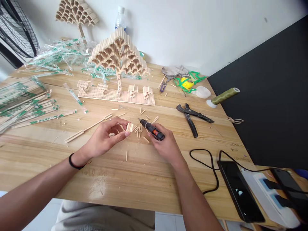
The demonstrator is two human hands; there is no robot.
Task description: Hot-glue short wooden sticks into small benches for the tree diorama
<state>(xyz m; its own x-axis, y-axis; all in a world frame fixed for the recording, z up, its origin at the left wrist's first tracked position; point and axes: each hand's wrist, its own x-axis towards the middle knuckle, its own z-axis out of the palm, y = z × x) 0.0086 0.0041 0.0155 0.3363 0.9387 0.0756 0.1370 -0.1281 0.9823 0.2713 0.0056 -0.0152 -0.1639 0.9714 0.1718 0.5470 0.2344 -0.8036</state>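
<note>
Fingers [119, 138] holding one stick block [130, 127], one glue gun [151, 129]

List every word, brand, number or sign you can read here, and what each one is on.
None can be read for certain.
Wrappers: green print, too small and blurred.
Bottle: blue label, partly hidden, too small to read.
Table: faint dark marks near its right edge, illegible.
Tool in the right hand: no lettering I can make out.
</note>
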